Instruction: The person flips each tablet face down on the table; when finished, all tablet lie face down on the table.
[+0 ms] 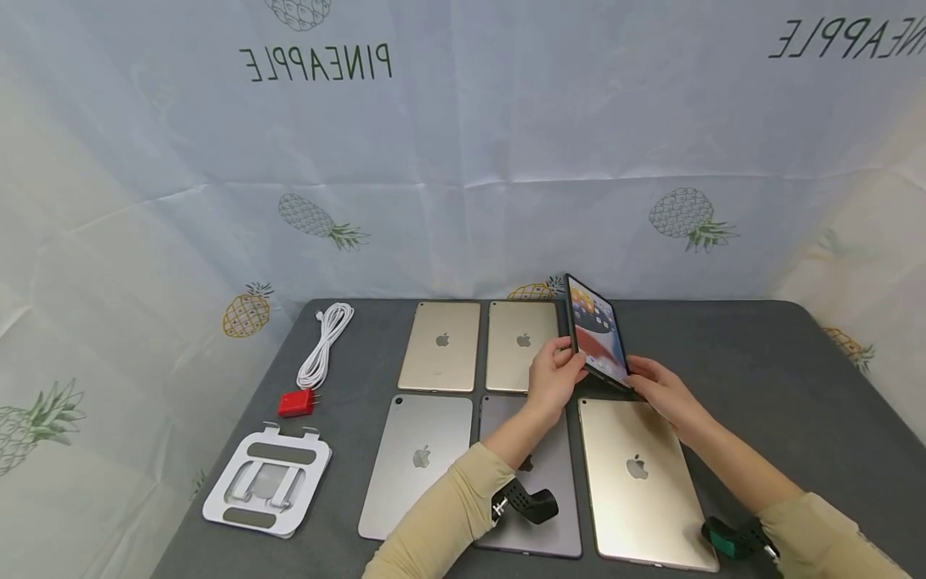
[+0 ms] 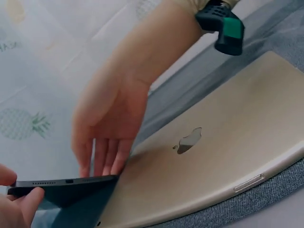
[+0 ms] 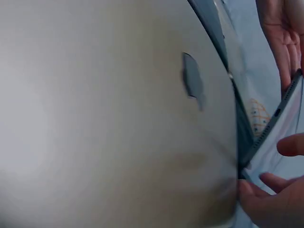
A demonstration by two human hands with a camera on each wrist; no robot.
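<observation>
A tablet with a lit screen (image 1: 595,326) stands tilted at the back of the table, its dark lower edge (image 2: 61,181) seen from below. My left hand (image 1: 553,376) pinches it near the lower left corner, thumb and finger on either side of the edge. At the lower right corner, my right hand (image 1: 669,396) has fairly straight fingers (image 2: 111,154) touching the tablet's edge. Below the right hand lies a large gold tablet (image 1: 644,490), back up. Under my left forearm is a dark grey tablet (image 1: 546,539), partly hidden.
Two gold tablets, a left one (image 1: 440,346) and a middle one (image 1: 517,338), lie in the back row. A silver tablet (image 1: 415,450) lies in front. Farther left are a coiled white cable (image 1: 324,346), a red plug adapter (image 1: 297,403) and a folded white stand (image 1: 269,480). Pineapple-print cloth (image 1: 463,145) hangs behind.
</observation>
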